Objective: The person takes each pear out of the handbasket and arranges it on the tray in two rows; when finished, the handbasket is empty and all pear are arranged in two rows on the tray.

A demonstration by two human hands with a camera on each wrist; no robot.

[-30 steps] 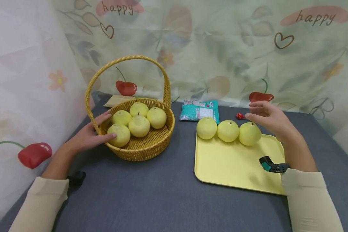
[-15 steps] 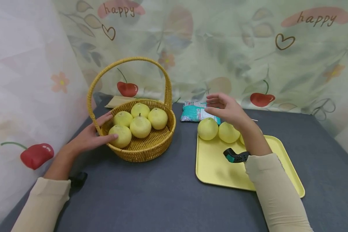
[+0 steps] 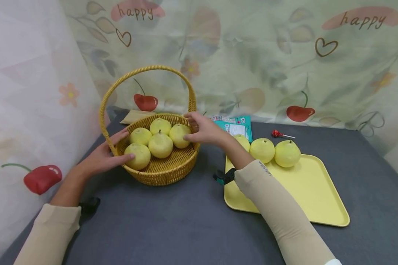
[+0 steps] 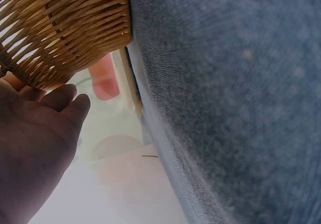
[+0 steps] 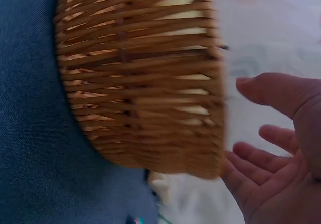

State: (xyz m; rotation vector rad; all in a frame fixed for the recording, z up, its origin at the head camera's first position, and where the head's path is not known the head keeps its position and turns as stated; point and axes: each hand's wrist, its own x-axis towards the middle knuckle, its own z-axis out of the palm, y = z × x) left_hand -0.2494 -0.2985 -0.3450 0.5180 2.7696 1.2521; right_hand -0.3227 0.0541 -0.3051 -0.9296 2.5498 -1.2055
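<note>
A wicker basket [image 3: 162, 180] with a tall arched handle stands left of centre, holding several round yellow-green pears [image 3: 160, 145]. My left hand [image 3: 103, 156] grips its left rim by the handle's foot, thumb over the rim against the front-left pear [image 3: 140, 156]. In the left wrist view, fingertips [image 4: 75, 106] lie along the outside of the wicker. My right hand [image 3: 205, 129] is at the basket's right rim, fingers extended and thumb close to the rightmost pear [image 3: 179, 134]. The right wrist view shows that hand [image 5: 276, 169] with thumb and fingers spread, holding nothing.
A yellow tray [image 3: 305, 191] on the right bears three pears [image 3: 286, 154] in a row along its back edge. Behind it lie a teal packet [image 3: 237, 127] and a red lollipop [image 3: 276, 133]. A flat tan item [image 3: 134, 116] lies behind the basket; printed cloth walls enclose the table.
My right hand has swept left from above the tray's rightmost pear, past the teal packet, to the basket's right rim. My left hand has stayed on the basket.
</note>
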